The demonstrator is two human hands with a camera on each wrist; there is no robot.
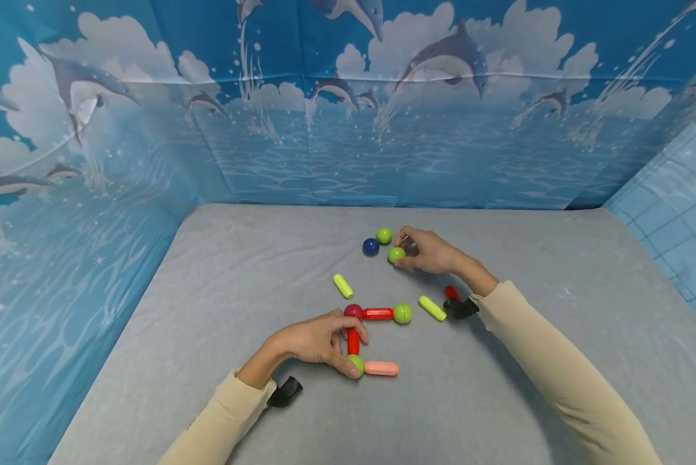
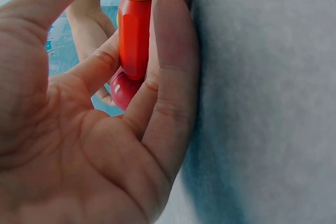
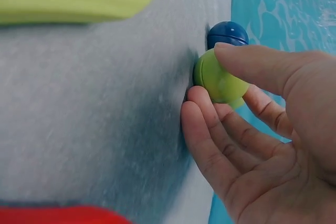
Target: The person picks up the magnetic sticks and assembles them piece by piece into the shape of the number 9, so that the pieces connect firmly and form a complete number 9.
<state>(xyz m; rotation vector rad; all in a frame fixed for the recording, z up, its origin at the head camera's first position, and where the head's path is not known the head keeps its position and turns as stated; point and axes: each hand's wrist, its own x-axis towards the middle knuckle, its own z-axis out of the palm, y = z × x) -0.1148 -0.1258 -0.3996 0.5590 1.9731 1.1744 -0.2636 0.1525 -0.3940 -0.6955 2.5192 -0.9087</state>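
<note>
In the head view, my left hand (image 1: 321, 341) holds a joined stick-and-ball piece. Its fingers lie around a red stick (image 2: 134, 38), and the thumb rests at a green ball (image 1: 356, 365) on the near end. A dark red ball (image 1: 353, 311) caps the stick's far end. From there another red stick (image 1: 378, 314) runs right to a second green ball (image 1: 402, 314). A pink stick (image 1: 381, 368) sticks out right from the near ball. Farther back, my right hand (image 1: 428, 250) pinches a loose green ball (image 3: 219, 80) between thumb and fingers, low over the surface.
A blue ball (image 1: 371, 247) and another green ball (image 1: 384, 236) lie left of the right hand. Two yellow-green sticks (image 1: 343, 286) (image 1: 432, 308) lie apart on the grey cloth (image 1: 254, 258). A red stick (image 1: 452, 293) is partly hidden by the right wrist's camera. Dolphin-print curtains stand behind.
</note>
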